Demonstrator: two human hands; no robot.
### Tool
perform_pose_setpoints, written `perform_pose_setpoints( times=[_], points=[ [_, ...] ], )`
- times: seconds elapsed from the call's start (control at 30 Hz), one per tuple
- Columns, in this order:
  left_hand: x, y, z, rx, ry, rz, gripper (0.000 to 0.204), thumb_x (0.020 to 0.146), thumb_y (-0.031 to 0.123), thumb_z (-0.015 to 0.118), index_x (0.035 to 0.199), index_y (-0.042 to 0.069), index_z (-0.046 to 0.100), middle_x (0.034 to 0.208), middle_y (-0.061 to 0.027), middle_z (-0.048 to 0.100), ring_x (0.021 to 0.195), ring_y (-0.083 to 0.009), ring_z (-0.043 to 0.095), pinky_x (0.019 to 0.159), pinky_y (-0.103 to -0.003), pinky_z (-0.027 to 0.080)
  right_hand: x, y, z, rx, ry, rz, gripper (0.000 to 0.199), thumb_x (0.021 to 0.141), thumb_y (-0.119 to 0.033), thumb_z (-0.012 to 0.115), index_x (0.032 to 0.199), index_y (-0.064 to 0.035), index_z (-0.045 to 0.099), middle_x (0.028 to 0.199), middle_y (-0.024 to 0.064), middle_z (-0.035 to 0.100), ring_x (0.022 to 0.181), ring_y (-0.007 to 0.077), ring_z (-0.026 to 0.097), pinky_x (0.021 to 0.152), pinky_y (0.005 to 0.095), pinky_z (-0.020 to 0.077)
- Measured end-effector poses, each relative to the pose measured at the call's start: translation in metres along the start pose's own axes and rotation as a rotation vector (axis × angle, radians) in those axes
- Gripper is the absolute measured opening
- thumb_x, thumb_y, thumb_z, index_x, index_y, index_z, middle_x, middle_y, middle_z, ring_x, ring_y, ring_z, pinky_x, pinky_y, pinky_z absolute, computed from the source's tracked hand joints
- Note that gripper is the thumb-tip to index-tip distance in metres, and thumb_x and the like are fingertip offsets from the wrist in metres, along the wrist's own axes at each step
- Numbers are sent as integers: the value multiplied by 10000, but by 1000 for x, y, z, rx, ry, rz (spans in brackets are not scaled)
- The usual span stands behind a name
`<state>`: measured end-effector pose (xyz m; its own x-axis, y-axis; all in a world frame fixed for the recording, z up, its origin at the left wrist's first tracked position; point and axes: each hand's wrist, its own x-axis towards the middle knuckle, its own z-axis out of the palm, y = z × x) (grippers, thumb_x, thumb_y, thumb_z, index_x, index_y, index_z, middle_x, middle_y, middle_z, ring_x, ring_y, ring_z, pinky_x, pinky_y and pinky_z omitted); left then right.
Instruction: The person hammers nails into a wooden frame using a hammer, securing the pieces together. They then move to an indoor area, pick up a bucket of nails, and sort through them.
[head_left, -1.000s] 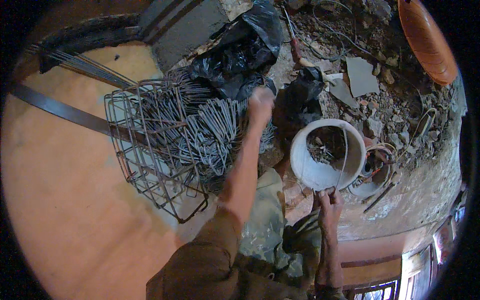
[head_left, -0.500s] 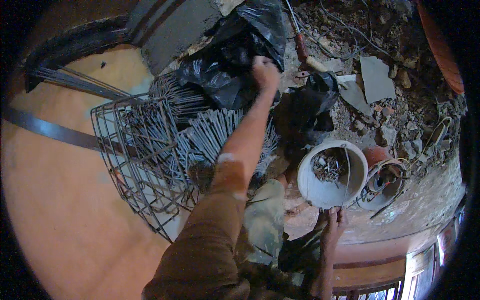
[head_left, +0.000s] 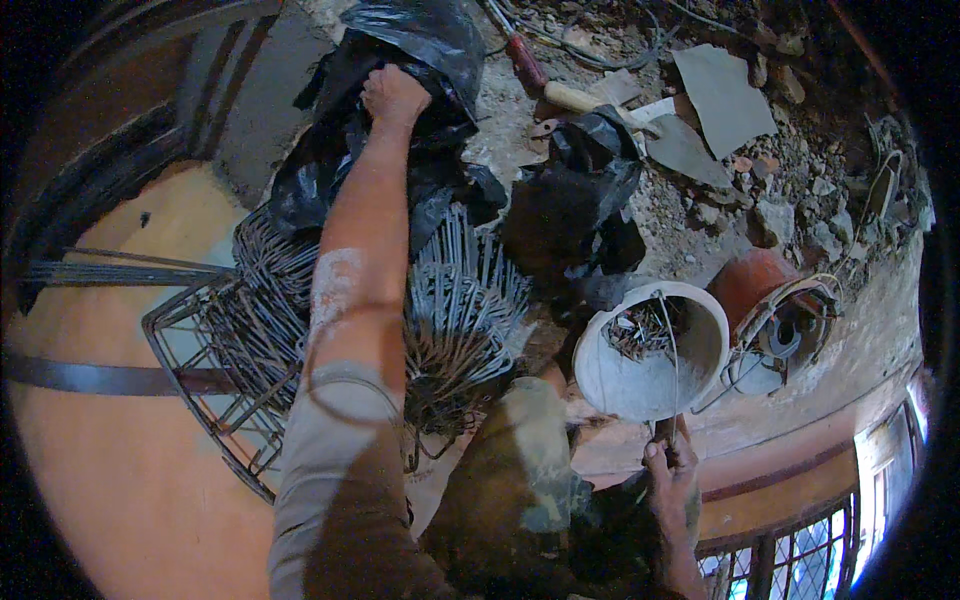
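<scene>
Clutching crumpled black plastic bag (head_left: 400, 60), left hand (head_left: 393, 95); right hand (head_left: 672, 482) grips white bucket (head_left: 650, 375) handle

Dim overall, warm orange cast on the curved orange-brown floor (head_left: 110, 470) at left; brightest spots are the white round plastic bucket (head_left: 640, 375) and the barred window (head_left: 880, 490) at lower right, where daylight blows out. Crumpled black plastic bag (head_left: 400, 90) and the person's lower body sit in deep shadow with little detail; glossy folds of the bag catch small highlights. Strong fisheye: black vignette all round, straight edges bow near the rim, slight softness and smear toward the edges, centre reasonably sharp.
</scene>
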<state>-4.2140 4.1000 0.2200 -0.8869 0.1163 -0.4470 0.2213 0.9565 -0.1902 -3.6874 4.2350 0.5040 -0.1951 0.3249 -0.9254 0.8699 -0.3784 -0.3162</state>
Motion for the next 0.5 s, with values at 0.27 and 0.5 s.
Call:
perform_pose_setpoints(
  times=[0.27, 0.5],
  points=[
    [80, -43, 52, 138, -92, 154, 537, 789, 380, 635, 1174, 7, 593, 1202, -220, 597, 1150, -380, 552, 970, -439, 460, 7, -1, 2, 67, 45, 4, 169, 875, -180, 645, 813, -71, 531, 766, -12, 508, 710, 88, 462, 642, 248, 381],
    [93, -87, 92, 50, 88, 245, 542, 839, 469, 599, 1265, 135, 575, 1230, -129, 615, 1106, -350, 596, 911, -438, 503, 16, 2, -2, 126, 40, 25, 172, 875, -196, 641, 826, -69, 536, 770, -1, 518, 709, 89, 473, 653, 243, 385]
  ],
)
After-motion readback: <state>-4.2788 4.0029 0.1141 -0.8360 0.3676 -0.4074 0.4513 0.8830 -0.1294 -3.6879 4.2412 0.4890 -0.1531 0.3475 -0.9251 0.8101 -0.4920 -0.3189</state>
